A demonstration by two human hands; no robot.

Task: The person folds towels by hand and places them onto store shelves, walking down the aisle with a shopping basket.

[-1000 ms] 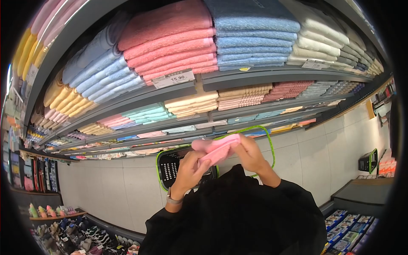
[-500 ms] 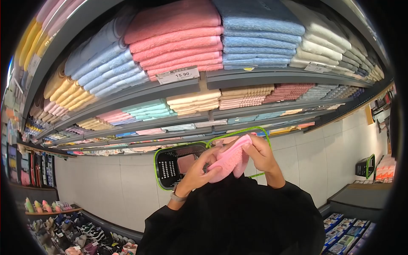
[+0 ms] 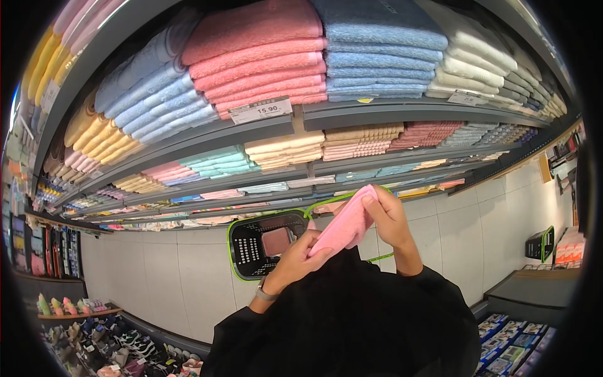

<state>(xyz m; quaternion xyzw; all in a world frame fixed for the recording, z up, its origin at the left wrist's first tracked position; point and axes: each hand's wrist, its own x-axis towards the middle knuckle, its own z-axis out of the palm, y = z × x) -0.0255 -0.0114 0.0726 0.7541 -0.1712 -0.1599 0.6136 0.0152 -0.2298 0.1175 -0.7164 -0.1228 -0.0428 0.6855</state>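
Observation:
A folded pink towel (image 3: 343, 224) is stretched between my two hands in front of my body. My left hand (image 3: 301, 254) pinches its lower left end, thumb on top. At the upper right end, my right hand (image 3: 387, 217) is closed on the fabric. Below the hands on the left stands a black shopping basket (image 3: 248, 252) with a green rim. A folded pinkish item (image 3: 276, 241) lies inside the basket. Part of a green handle (image 3: 326, 200) shows behind the towel, and its lower part is hidden by my arms.
Shelves ahead carry stacks of coral towels (image 3: 257, 53), blue towels (image 3: 383, 53) and white towels (image 3: 474, 63). A price tag (image 3: 260, 110) reads 15.90. Shoes (image 3: 119, 342) fill a display at lower left. Another black basket (image 3: 538, 245) stands on the tiled floor at right.
The pink towel was bunched and crumpled between my hands; now it is drawn out straighter and smoother. My right hand has moved slightly up.

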